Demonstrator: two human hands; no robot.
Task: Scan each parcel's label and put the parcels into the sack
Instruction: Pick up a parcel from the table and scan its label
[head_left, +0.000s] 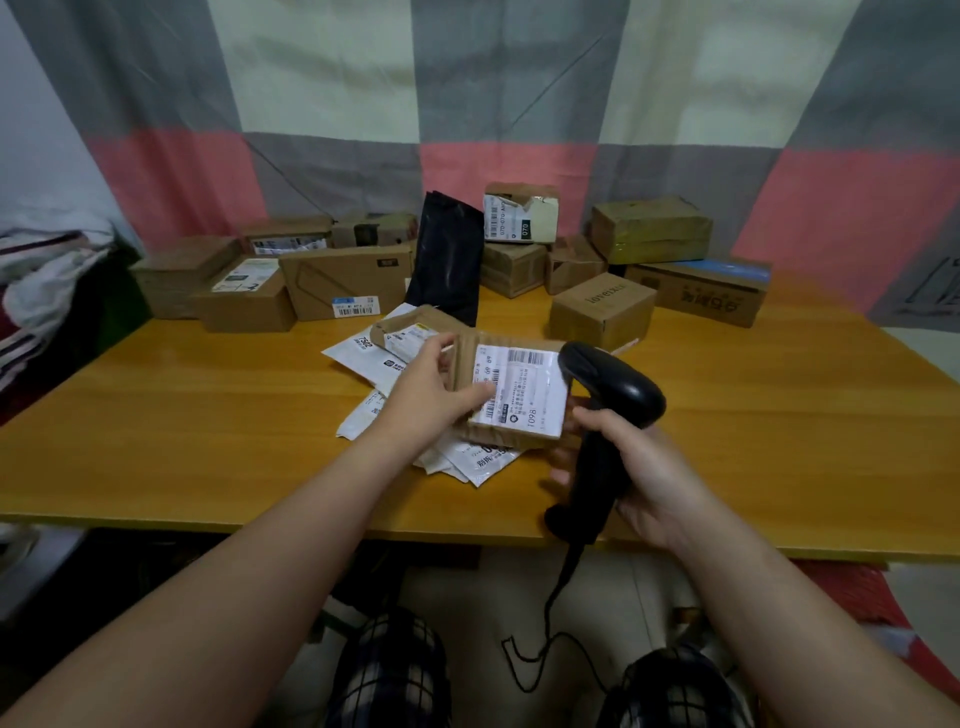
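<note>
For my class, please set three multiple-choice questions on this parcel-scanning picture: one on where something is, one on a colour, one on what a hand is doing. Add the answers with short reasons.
1. Where is the black pouch?
A) hanging on the curtain
B) upright on the table, behind the held parcel
C) on the floor

2. What colour is the scanner?
A) white
B) yellow
C) black

3. What is the left hand doing?
A) gripping the labelled parcel
B) lying flat on the table
C) hanging idle

Answers:
1 B: it stands on the tabletop beyond the parcel.
2 C: its head and the handle gripped by the right hand are black.
3 A: its thumb and fingers clamp the parcel.
</note>
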